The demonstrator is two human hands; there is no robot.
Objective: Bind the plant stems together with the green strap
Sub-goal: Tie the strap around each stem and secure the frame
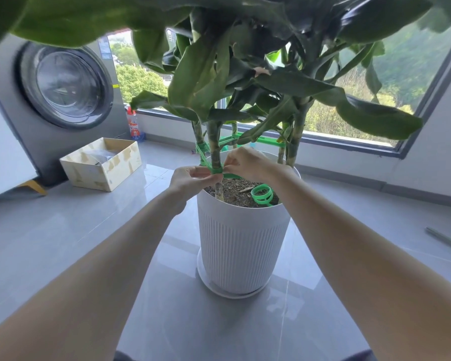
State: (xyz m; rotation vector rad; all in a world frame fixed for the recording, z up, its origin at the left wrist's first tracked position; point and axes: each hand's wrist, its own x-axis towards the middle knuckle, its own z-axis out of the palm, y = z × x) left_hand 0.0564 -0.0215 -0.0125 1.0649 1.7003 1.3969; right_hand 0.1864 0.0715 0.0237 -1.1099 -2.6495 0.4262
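A tall leafy plant stands in a white ribbed pot [241, 246]. The green strap [216, 170] wraps around the nearest stem [215, 155] just above the soil and runs on to the other stems farther back. My left hand [193, 179] pinches the strap on the left of that stem. My right hand [246, 162] pinches it on the right, fingertips touching the wrap. A roll of the same green strap [262, 196] lies on the soil at the right side of the pot.
A front-loading washing machine [63, 84] stands at the left with an open cardboard box [102, 164] and a bottle [134, 126] near it. A window [375, 105] runs behind the plant. Large leaves hang overhead. A thin rod [445, 241] lies on the tiled floor at right.
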